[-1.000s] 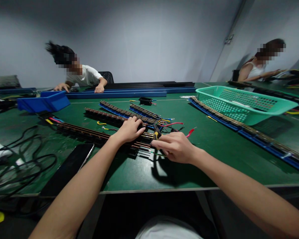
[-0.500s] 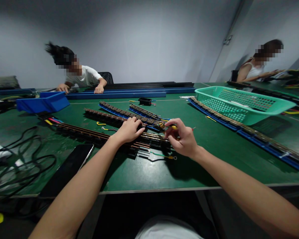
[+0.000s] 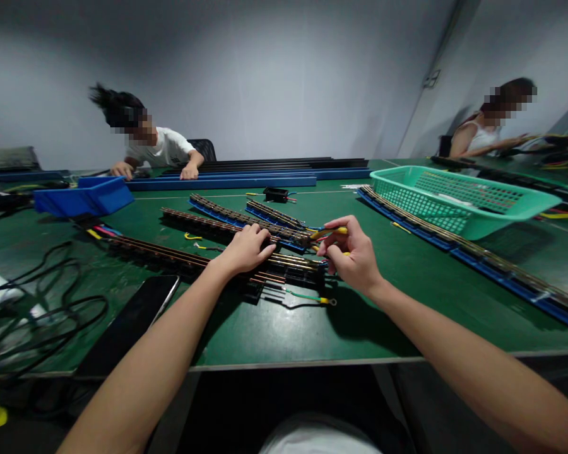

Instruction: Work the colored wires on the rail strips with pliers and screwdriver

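Note:
My left hand [image 3: 247, 248] lies over a dark rail strip [image 3: 196, 222] with copper-coloured bars, fingers curled on its far side and thumb on the near side. Yellow-handled pliers [image 3: 330, 232] are in my right hand [image 3: 355, 255], their handles spread and their jaws by the right ends of the strips. Coloured wire ends show partly behind those fingers. Just beyond is a blue-based strip [image 3: 227, 210] with metal bars. In front, a longer copper-barred strip [image 3: 158, 250] runs under my left wrist. A green wire [image 3: 307, 295] with a ring terminal sticks out near the strip ends.
On the right stand a green basket [image 3: 478, 221] and a long curved blue strip [image 3: 473, 252]. A blue bin [image 3: 82, 197], a phone [image 3: 130, 321] and tangled black cables [image 3: 42, 302] lie left. Two people [image 3: 163, 148] sit across the table, behind long blue channels [image 3: 227, 183].
My right hand has shifted slightly right and its fingers have opened wider, spreading the plier handles. My left hand stays on the strip.

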Demonstrator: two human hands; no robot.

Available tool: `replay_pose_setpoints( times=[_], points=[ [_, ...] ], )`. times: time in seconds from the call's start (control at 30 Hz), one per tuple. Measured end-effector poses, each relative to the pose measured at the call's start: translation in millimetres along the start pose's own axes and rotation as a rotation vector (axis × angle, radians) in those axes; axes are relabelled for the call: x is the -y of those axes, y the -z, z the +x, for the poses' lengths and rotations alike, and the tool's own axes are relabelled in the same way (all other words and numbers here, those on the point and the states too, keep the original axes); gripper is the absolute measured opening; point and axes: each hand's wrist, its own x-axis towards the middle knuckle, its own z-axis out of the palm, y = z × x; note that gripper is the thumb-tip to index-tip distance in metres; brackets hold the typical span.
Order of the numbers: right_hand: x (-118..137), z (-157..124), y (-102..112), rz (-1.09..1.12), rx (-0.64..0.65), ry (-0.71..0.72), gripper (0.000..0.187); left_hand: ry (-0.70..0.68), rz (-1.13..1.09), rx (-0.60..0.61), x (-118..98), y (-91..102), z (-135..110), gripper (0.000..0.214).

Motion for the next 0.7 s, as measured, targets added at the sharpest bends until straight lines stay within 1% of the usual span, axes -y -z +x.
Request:
replay_pose_setpoints(
  times=[0.13,0.27,0.4,0.53,0.7],
  points=[
    [0,2,3,0.008,-0.041,-0.015,0.034,0.004,0.004,0.012,-2,1.9,0,0.039],
    [0,1,5,0.002,-0.118,0.072,0.039,0.015,0.012,0.017,-3,3.1,-1,0.039],
    [3,-5,4,0.030,-0.138,0.160,0.037,0.018,0.006,0.021,-4,3.7,-1,0.039],
    [10,-7,6,0.082,-0.177,0.159,0.034,0.017,0.002,0.020,-4,4.4,-1,0.039],
    [13,-1,9,0.093,-0.224,0.127,0.034,0.008,-0.013,0.011,-3,3.9,-2,0.038]
  ],
)
